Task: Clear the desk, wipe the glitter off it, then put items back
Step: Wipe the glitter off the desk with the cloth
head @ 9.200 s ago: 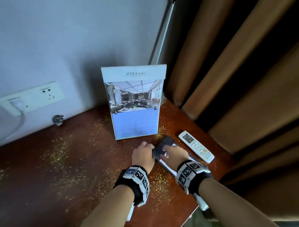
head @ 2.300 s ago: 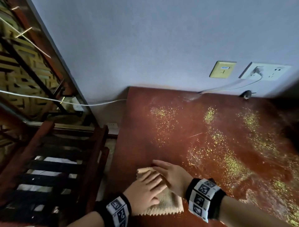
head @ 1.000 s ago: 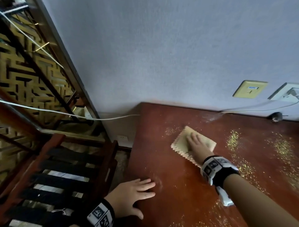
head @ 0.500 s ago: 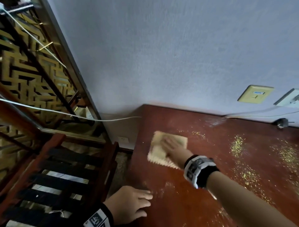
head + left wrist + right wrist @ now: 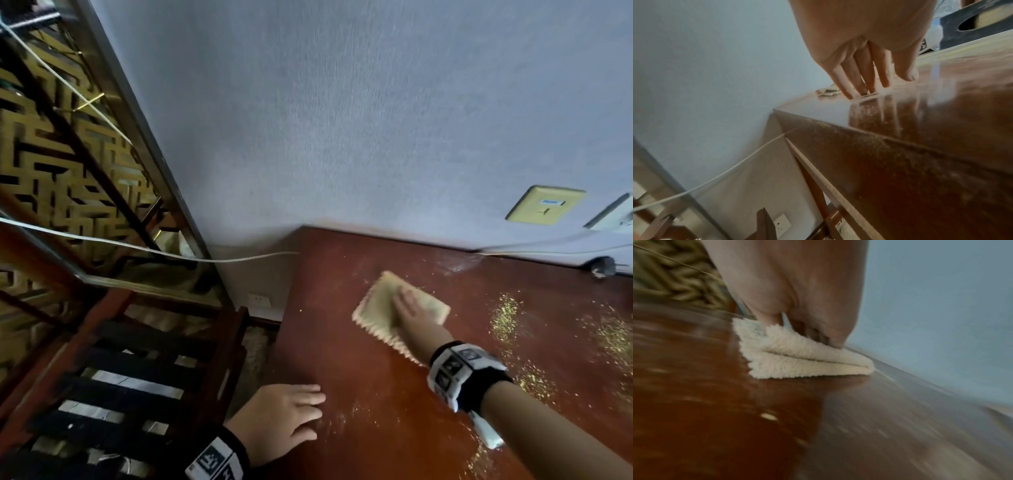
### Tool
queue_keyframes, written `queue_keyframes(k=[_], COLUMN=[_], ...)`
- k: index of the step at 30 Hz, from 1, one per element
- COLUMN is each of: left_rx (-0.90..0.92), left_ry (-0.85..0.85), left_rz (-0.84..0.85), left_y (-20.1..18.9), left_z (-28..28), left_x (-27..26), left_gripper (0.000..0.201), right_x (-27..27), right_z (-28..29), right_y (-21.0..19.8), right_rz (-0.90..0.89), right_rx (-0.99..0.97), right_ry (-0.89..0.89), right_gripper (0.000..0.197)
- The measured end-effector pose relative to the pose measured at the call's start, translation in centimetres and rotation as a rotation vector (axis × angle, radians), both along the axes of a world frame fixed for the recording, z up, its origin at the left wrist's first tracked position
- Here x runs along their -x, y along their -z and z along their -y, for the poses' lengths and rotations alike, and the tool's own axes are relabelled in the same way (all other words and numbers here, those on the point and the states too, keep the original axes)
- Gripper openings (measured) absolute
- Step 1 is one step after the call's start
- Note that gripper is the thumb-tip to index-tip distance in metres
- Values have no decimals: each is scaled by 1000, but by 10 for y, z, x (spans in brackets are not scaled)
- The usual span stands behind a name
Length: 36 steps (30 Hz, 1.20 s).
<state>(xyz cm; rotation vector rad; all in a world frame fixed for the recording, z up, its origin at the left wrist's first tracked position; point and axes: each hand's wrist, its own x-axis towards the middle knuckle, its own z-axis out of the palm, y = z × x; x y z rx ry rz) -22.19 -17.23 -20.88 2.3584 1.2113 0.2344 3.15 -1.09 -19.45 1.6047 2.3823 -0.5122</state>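
Note:
A folded cream cloth [image 5: 376, 308] lies on the red-brown desk [image 5: 342, 363] near its back left corner. My right hand [image 5: 402, 303] presses flat on the cloth with straight fingers. The right wrist view shows the cloth [image 5: 797, 360] doubled over under the fingertips [image 5: 836, 342], blurred by motion. My left hand [image 5: 308, 407] rests flat at the desk's left front edge, holding nothing. In the left wrist view its fingers [image 5: 869, 81] touch the glossy top, with the cloth [image 5: 827, 93] beyond. Gold glitter [image 5: 503, 315] is strewn to the right of the cloth.
On the wall are a yellow plate [image 5: 544, 205] and a white socket [image 5: 613, 216] with a cable [image 5: 548, 251] along the desk's back. A small dark object [image 5: 603, 269] sits there. Left of the desk stand a slatted wooden frame [image 5: 137, 377] and a lattice screen [image 5: 51, 171].
My right hand swept the cloth left toward the desk's edge, then back to the right. The left hand stayed flat at the front edge.

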Motion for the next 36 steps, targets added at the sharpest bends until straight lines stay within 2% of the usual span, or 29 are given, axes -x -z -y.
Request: queue_keyframes(k=[2,3,5,7,9,11,12,14,16,18,20,22,24,26,28,30,33,36], left_rx=[-18,-29,-24,-25,-33,-49,-50,-48,-65,-121,-218,-292,-280,-194,-116,-71,10,56], left_ry=[-56,-75,-92,-103,-94,-73,-75,-72,-91,-135,-233,-369,-492,-512,-517,-527,-668,-772], left_rz=[-18,-19,-28,-46,-43,-22,-11,9,40,82,121,117,66,-67,-232,-334,-456,-454], left_y=[2,2,2,4,4,5,6,8,7,4,-3,-9,-16,-19,-9,-3,-7,-6], left_z=[-7,-10,-15,-18,-21,-25,-26,-28,-29,-33,-41,-53,-65,-77,-86,-96,-126,-172], left_x=[0,-1,-4,-6,-8,-8,-8,-7,-6,-7,-11,-17,-27,-42,-48,-49,-48,-45], left_gripper=[38,38,38,39,39,36,34,33,31,28,25,24,24,33,46,57,61,68], right_x=[-15,-15,6,40,76,101,105,96,77,63,65,76,82,72,47,13,-37,-65], right_z=[-20,-27,-36,-32,-11,17,23,10,-18,-37,-33,-12,2,-4,-22,-39,-46,-36], right_y=[4,7,10,10,8,6,6,5,2,1,4,6,6,-5,-14,-18,-15,-9], right_rz=[37,53,35,-36,-110,-95,-66,-66,-61,-49,-122,-136,-195,-349,-404,-259,46,107], right_rx=[-8,-14,-32,-18,9,66,77,34,-10,-27,-3,51,93,101,41,-21,60,133], right_ry=[216,258,194,-30,-368,-705,-783,-686,-422,-256,-288,-453,-546,-394,-179,-34,121,182], right_gripper=[65,65,65,66,68,70,69,65,64,67,67,66,65,57,53,55,77,93])
